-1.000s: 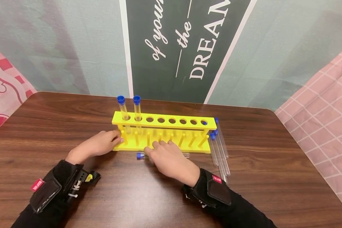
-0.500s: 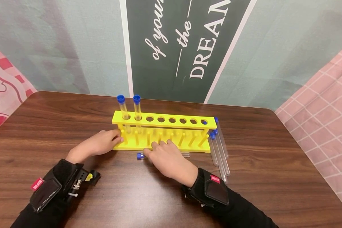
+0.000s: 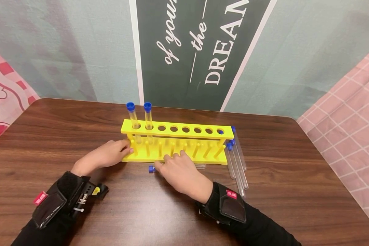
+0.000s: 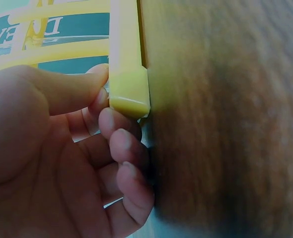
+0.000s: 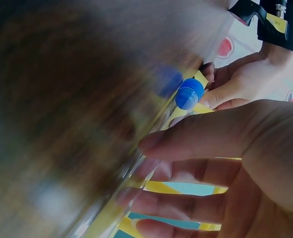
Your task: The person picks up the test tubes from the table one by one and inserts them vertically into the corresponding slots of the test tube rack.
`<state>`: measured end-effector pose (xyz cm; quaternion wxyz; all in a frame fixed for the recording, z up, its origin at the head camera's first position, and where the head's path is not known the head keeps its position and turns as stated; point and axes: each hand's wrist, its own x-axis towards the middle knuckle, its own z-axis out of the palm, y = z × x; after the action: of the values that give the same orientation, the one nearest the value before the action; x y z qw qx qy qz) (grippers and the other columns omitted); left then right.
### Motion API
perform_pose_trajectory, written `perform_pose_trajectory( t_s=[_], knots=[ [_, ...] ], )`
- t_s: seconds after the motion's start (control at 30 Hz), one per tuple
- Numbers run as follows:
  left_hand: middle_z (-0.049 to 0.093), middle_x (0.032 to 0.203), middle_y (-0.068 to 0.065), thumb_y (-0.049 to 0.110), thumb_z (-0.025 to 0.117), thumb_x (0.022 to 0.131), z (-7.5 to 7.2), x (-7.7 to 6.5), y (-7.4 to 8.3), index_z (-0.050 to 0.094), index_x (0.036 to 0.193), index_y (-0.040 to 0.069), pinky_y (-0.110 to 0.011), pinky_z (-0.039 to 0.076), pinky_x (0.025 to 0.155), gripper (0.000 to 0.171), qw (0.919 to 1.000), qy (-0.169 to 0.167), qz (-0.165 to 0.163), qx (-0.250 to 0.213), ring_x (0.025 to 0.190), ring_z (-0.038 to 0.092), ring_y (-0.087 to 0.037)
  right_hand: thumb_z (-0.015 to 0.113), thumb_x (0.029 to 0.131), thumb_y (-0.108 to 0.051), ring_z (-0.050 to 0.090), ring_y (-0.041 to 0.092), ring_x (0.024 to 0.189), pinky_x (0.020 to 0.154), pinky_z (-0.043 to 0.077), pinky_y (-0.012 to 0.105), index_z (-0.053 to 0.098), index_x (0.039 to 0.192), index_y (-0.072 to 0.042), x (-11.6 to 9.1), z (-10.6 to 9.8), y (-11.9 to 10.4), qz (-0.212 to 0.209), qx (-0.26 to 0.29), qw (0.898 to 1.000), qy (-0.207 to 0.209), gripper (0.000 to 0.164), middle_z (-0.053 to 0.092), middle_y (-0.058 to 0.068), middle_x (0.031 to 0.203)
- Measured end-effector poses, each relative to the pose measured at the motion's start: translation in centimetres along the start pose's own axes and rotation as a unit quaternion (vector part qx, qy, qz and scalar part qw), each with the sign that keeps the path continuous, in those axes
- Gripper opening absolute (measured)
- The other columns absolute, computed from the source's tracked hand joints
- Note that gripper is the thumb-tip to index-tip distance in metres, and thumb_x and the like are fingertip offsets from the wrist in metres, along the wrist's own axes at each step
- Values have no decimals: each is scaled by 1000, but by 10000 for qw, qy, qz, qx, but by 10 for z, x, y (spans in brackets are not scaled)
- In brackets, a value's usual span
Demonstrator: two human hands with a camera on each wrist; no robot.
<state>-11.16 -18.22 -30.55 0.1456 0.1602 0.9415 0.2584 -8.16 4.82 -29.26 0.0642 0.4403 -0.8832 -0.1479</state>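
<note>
A yellow test tube rack (image 3: pixel 178 127) stands on the table, with two blue-capped tubes (image 3: pixel 148 118) upright in its two leftmost holes. My left hand (image 3: pixel 112 154) holds the left end of the rack; in the left wrist view the thumb and forefinger pinch the corner of its yellow base (image 4: pixel 129 91). Along the rack's front edge lies a clear test tube (image 3: pixel 200 166). My right hand (image 3: pixel 182 172) covers its middle, thumb on the near side and fingers on the far side. Its blue cap (image 5: pixel 189 94) points left, towards the left hand.
Several more capped test tubes (image 3: pixel 240 167) lie on the table by the rack's right end. The brown wooden table (image 3: pixel 160 215) stretches out in front of the rack. Behind it hangs a cloth with lettering (image 3: pixel 200 37).
The test tube in my right hand has shifted very slightly to the right, and the right wrist has moved slightly left. My left hand and the rack stay in place.
</note>
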Motion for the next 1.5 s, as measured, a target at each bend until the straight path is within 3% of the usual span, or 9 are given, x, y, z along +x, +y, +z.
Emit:
perform_pose_trajectory(
  t_s=[1.03, 1.33, 1.5],
  knots=[
    [35, 62, -2, 17, 49, 95, 0, -1, 0, 45, 79, 5, -28, 29, 51, 20, 10000, 16, 50, -12, 52, 34, -14, 62, 88, -20, 52, 18, 55, 54, 38, 30, 61, 94, -21, -1, 2, 0, -24, -166, 9996, 210, 7, 58, 2, 68],
    [35, 61, -1, 23, 48, 96, 2, 0, -6, 44, 78, 6, -27, 29, 51, 25, 9996, 159, 227, -53, 51, 34, -13, 60, 89, -27, 51, 17, 56, 56, 38, 29, 59, 95, -21, -4, -5, 5, -18, 191, 9995, 268, 9, 56, 1, 68],
    [35, 61, -1, 19, 48, 96, 1, -1, -2, 44, 77, 6, -28, 29, 51, 23, 9998, 119, 172, -42, 52, 33, -14, 61, 88, -22, 51, 17, 58, 57, 38, 30, 58, 96, -19, -5, -10, 8, -23, 334, 9992, 215, 8, 56, 1, 70]
  ],
)
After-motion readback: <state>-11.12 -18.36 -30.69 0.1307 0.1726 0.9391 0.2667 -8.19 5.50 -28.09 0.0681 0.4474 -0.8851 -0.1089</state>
